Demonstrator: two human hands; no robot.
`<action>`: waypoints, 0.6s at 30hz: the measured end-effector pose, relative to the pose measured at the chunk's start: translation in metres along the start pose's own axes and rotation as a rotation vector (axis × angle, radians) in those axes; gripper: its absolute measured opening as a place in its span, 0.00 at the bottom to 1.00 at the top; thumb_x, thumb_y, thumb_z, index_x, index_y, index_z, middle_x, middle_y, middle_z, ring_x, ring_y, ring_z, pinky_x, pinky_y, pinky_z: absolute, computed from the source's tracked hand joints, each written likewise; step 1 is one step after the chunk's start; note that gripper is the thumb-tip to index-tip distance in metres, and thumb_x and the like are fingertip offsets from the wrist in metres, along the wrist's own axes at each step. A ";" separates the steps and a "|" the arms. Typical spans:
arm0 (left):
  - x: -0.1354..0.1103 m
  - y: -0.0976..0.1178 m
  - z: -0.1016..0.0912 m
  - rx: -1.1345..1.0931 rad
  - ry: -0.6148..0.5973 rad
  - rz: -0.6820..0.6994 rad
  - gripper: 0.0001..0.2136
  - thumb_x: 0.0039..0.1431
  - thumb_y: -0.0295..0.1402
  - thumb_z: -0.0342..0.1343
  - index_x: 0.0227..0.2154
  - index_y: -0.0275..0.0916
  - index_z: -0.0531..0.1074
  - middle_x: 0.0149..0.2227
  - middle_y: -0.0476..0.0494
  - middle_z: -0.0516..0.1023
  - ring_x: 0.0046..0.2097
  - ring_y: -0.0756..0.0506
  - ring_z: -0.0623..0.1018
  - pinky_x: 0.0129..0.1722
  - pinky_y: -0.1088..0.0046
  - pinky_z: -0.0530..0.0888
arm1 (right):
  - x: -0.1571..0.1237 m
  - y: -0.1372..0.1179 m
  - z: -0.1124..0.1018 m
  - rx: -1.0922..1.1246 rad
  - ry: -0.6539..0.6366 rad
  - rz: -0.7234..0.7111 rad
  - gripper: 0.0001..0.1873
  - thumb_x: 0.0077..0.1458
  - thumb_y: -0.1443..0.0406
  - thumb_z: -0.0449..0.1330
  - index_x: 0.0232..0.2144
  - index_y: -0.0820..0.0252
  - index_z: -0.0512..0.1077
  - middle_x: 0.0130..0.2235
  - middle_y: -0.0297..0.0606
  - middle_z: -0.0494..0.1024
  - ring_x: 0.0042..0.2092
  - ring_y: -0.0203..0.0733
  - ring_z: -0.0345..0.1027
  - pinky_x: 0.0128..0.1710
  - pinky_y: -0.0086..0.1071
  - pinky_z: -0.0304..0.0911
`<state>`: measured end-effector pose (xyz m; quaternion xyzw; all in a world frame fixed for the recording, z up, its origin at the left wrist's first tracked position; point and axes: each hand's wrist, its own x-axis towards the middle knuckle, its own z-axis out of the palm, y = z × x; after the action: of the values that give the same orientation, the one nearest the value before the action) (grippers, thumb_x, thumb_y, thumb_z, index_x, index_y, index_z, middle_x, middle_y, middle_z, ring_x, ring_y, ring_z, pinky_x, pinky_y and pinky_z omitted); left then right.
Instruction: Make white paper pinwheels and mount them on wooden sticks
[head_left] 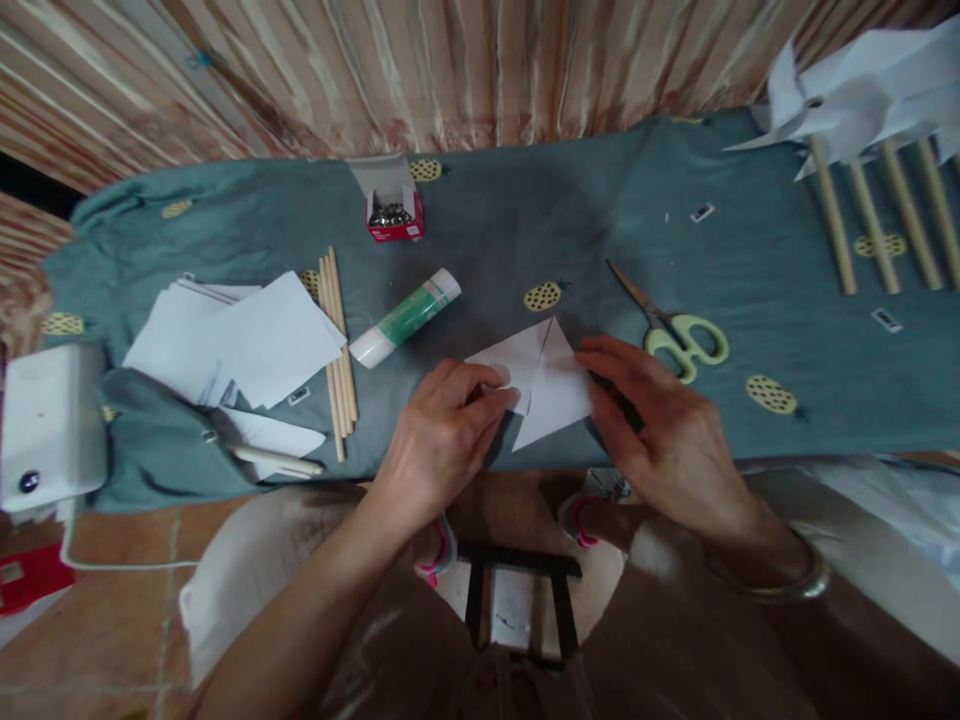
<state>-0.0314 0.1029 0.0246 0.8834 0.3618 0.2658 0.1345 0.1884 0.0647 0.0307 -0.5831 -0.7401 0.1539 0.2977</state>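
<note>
A folded piece of white paper (561,388) with slits cut in it lies near the table's front edge. My left hand (442,430) pinches its left side between thumb and forefinger. Against the paper's right edge, my right hand (667,430) grips with bent fingers and thumb. Just beyond that hand are green-handled scissors (686,345), blades pointing away and to the left. A glue stick (409,318) with a green label lies beyond my left hand. The underside of the paper is hidden.
White paper sheets (247,335) and thin wooden sticks (341,390) lie at left, near a pen (277,460) and a white device (52,425). A small red box (395,228) of metal pieces stands open at the back. Paper pinwheels (832,110) on sticks lie at far right.
</note>
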 end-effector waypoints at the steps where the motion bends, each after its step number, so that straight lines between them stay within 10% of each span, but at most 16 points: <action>1: 0.000 0.000 -0.002 0.002 -0.004 0.001 0.08 0.62 0.26 0.54 0.42 0.37 0.74 0.42 0.40 0.76 0.43 0.45 0.75 0.40 0.67 0.76 | -0.001 -0.001 -0.001 0.002 -0.005 0.001 0.16 0.61 0.69 0.52 0.50 0.61 0.71 0.55 0.49 0.74 0.56 0.51 0.69 0.57 0.48 0.66; 10: -0.002 0.015 -0.002 0.009 0.029 0.016 0.09 0.62 0.26 0.55 0.45 0.37 0.73 0.43 0.39 0.77 0.42 0.44 0.75 0.40 0.64 0.74 | -0.004 -0.005 -0.001 -0.007 0.012 -0.024 0.14 0.61 0.69 0.53 0.46 0.64 0.74 0.52 0.51 0.76 0.54 0.51 0.71 0.55 0.47 0.67; 18: 0.001 0.003 -0.006 -0.211 0.000 -0.244 0.06 0.61 0.30 0.57 0.39 0.40 0.78 0.40 0.43 0.79 0.43 0.45 0.76 0.45 0.64 0.73 | -0.006 -0.002 -0.001 -0.007 -0.005 -0.025 0.14 0.61 0.67 0.54 0.47 0.57 0.73 0.53 0.45 0.76 0.53 0.52 0.72 0.54 0.49 0.68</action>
<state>-0.0326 0.1013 0.0314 0.8139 0.4364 0.2841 0.2577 0.1883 0.0584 0.0312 -0.5744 -0.7486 0.1493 0.2956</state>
